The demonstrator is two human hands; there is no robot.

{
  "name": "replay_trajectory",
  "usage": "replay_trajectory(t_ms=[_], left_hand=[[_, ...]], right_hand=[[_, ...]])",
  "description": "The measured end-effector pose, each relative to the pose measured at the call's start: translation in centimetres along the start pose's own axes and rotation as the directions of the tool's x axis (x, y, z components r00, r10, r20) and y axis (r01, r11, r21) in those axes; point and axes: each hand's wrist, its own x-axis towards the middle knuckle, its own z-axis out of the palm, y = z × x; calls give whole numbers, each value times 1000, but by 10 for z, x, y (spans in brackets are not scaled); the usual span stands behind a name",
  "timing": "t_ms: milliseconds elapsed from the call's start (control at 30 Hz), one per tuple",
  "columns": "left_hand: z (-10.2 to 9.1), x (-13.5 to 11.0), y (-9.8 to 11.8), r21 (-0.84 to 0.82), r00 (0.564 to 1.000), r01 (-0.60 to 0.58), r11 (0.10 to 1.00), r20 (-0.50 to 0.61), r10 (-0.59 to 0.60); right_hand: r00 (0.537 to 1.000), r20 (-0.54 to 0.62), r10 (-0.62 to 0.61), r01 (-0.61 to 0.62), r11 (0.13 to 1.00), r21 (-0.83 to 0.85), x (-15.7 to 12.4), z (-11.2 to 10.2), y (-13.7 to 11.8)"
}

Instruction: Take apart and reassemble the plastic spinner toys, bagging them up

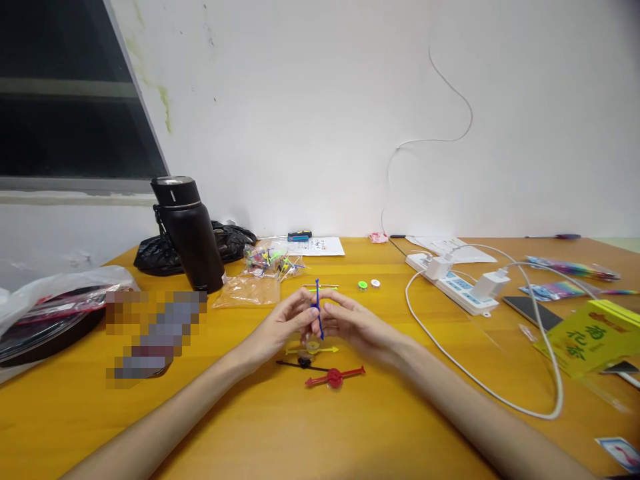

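Observation:
A blue plastic arrow spinner (pixel 321 327) stands nearly upright between my two hands. My left hand (pixel 287 320) pinches it at its round middle with thumb and fingers. From the other side my right hand (pixel 363 325) closes in with curled fingers at the same middle part, which is mostly hidden. Just below the hands lie a yellow arrow spinner (pixel 330 350), a black one (pixel 286 363) and a red one (pixel 355 375) with a clear round base. Behind my fingers is a thin green and white arrow piece (pixel 330 287), partly covered.
A green disc (pixel 362 285) and a white disc (pixel 375 284) lie beyond my right hand. A clear bag (pixel 250 291) with coloured arrow parts sits near the black bottle (pixel 193 243). To the right are a power strip (pixel 457 292), looping white cable (pixel 555 373) and yellow packet (pixel 590 337).

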Motion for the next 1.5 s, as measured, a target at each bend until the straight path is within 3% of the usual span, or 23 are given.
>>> replay_trajectory(t_ms=[167, 500, 767, 1033, 1167, 1333, 1500], left_hand=[[1, -2, 2, -28, 998, 20, 999, 65, -18], [-6, -5, 6, 13, 977, 50, 999, 206, -52], [-6, -8, 9, 13, 963, 97, 995, 252, -97], [-8, -9, 6, 30, 983, 60, 998, 175, -65], [-6, -6, 3, -36, 986, 92, 995, 141, -87], [-9, 0, 3, -95, 989, 135, 986, -51, -141], [-12, 1, 7, 46, 973, 144, 989, -189, -133]], right_hand=[[1000, 19, 7, -9, 994, 110, 2, 7, 4], [996, 75, 54, -59, 996, 64, -3, 3, 4], [992, 90, 87, -89, 996, 22, -4, 3, 4], [999, 28, 40, -41, 999, 26, -3, -1, 0], [992, -104, -73, 52, 981, -186, 1, -2, -7], [943, -201, -263, 121, 838, -532, 3, -7, -8], [939, -211, -271, 93, 792, -603, 2, -10, -6]])
